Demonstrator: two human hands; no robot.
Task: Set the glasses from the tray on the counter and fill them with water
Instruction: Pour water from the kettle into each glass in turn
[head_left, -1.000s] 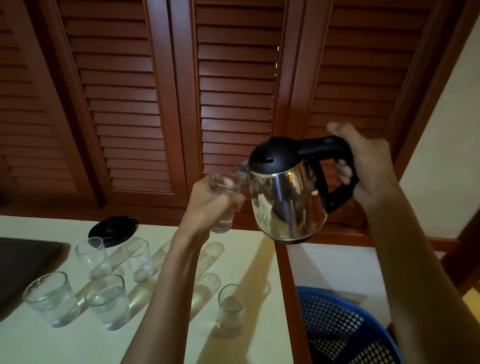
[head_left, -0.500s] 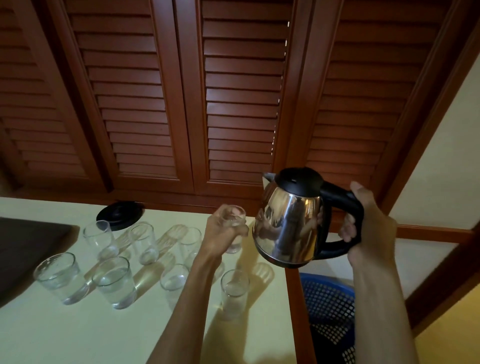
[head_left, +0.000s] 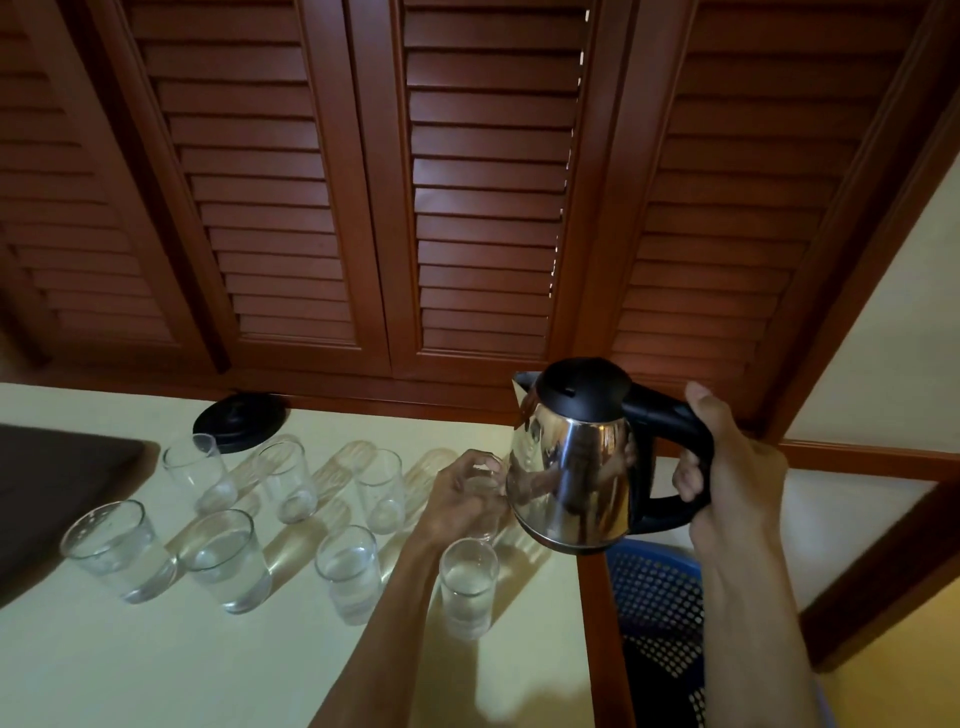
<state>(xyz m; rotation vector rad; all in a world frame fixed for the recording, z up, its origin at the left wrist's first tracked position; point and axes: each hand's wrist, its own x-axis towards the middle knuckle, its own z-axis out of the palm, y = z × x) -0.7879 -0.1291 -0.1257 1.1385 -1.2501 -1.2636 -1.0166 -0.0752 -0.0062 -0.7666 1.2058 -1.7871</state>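
A: Eight glasses show in all. Seven stand on the counter (head_left: 130, 670); the eighth, the held glass (head_left: 480, 486), is in the left hand (head_left: 462, 499), whose fingers curl round its wall at the right end of the back row.

B: Which glasses hold water?

A: The front row: the wide glass (head_left: 122, 548), the second wide glass (head_left: 224, 558), the narrow glass (head_left: 349, 571) and the near glass (head_left: 467, 584). The three back-row glasses (head_left: 288, 480) look empty or nearly so. How full the held glass is cannot be told; the fingers hide it.

B: And the right hand?

A: The right hand (head_left: 727, 478) grips the black handle of the kettle (head_left: 574, 467), thumb on top. The kettle hangs upright, off the counter, its spout turned left.

B: What relation governs the next move?

A: The held glass lies just to the left of the kettle body and below the spout, upright, apparently at or near the counter. The left hand is the nearer by far. As a judgement, the glass is being set down beside its row; the kettle base (head_left: 240, 420) sits well apart at the back left, near the dark tray (head_left: 57, 483).
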